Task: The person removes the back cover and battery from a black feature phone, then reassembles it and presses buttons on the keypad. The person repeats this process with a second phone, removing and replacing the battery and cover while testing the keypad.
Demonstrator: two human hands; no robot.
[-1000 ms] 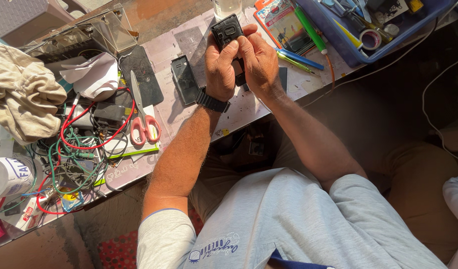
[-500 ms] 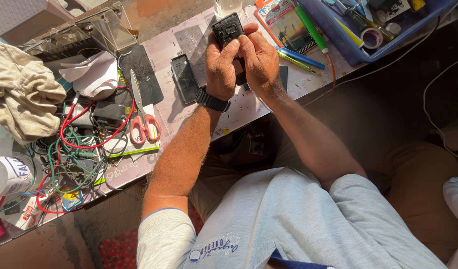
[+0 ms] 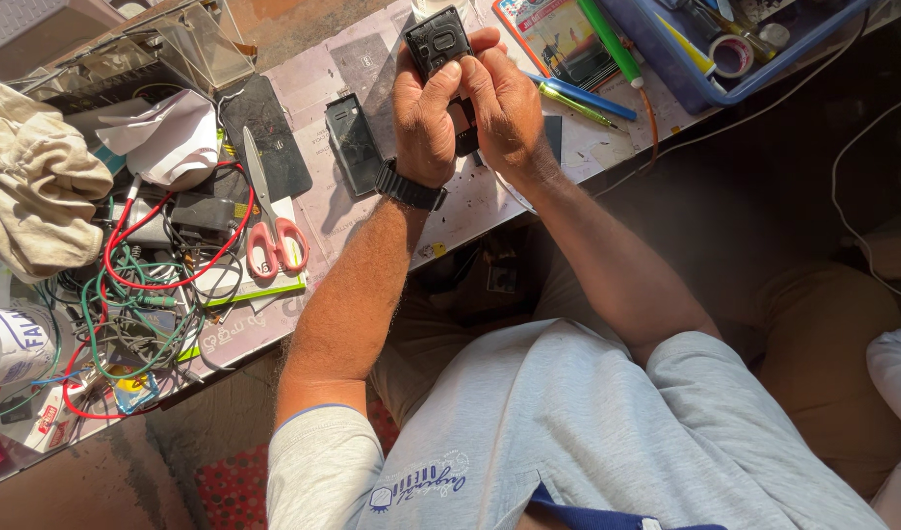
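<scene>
Apparently midway — the black phone (image 3: pixel 438 41) is pinched by both the left hand (image 3: pixel 426 118) and the right hand (image 3: pixel 504 103); its back cover (image 3: pixel 353 143) is left off on the table (image 3: pixel 470 206).

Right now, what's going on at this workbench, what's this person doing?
A seated person holds a small black phone-like device in both hands over a cluttered table. The left hand, with a black watch on its wrist, and the right hand wrap around it, thumbs pressing on its back. A separate black cover piece lies on the table just left of the hands. Red-handled scissors and tangled wires sit further left, and a blue tray to the right.
</scene>
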